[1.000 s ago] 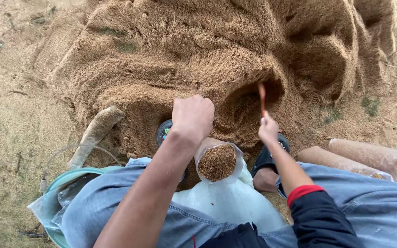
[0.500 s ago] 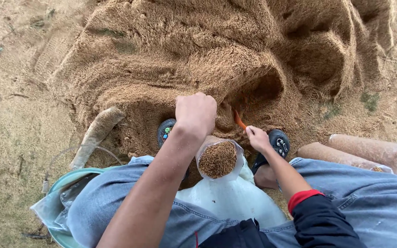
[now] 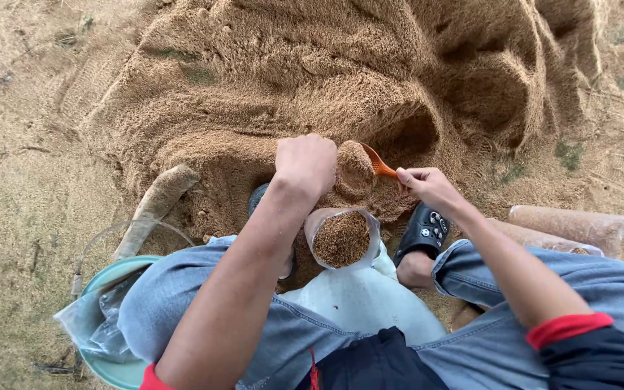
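Right now the right hand (image 3: 427,186) pinches the handle of an orange scoop (image 3: 374,160), whose bowl is heaped with sawdust and held just above a clear bag (image 3: 342,238). Beside the scoop, the left hand (image 3: 306,163) is curled shut, seemingly gripping the bag's far rim, though the wrist hides the fingers. Already nearly full, the bag stands between the person's knees, against the near foot of the sawdust pile (image 3: 312,79). Packed bags (image 3: 579,230) lie at right; a teal basin (image 3: 110,318) sits at lower left.
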